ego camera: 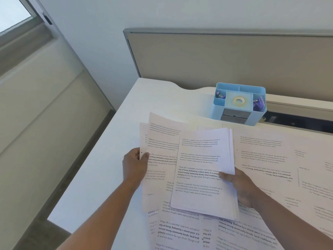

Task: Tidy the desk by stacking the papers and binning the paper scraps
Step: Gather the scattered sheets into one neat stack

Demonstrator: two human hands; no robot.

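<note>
Printed white sheets lie spread over the white desk (100, 170). My right hand (243, 188) grips a stack of papers (203, 170) by its right edge, thumb on top, and holds it just above the desk. My left hand (136, 166) pinches the left edge of two loose sheets (160, 139), whose far ends curl upward. More loose printed sheets (266, 159) cover the desk to the right and along the near edge (182, 230). No paper scraps or bin show in this view.
A light blue desk organiser (238, 103) with a tape roll and binder clips stands at the back of the desk. A grey partition panel (225, 56) rises behind it. The desk's left edge drops to the floor beside a wall.
</note>
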